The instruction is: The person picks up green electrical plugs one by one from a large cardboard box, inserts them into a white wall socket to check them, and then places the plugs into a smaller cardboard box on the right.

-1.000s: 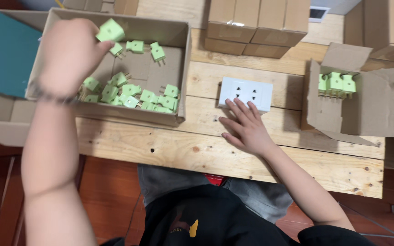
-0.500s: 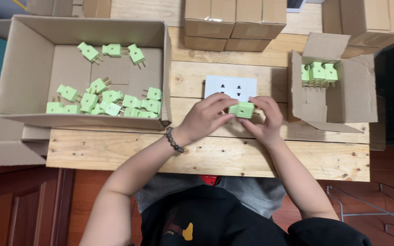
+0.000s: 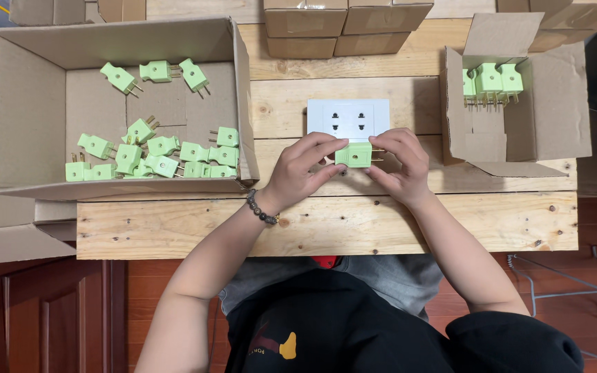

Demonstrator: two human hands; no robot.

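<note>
Three green plugs (image 3: 490,79) stand in the small box (image 3: 554,117) right of the white socket plate (image 3: 347,118), many lie loose in the large box (image 3: 22,103) left, while left hand (image 3: 300,169) and right hand (image 3: 399,166) pinch one plug (image 3: 354,155) just below the plate.

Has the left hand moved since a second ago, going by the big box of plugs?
Yes. The left hand has come out of the large cardboard box to the white socket plate, where both hands hold a green plug.

I saw bare forearms, a dark beaded bracelet (image 3: 262,208) on the left wrist, black top with small yellow-and-red print, grey beneath.
</note>
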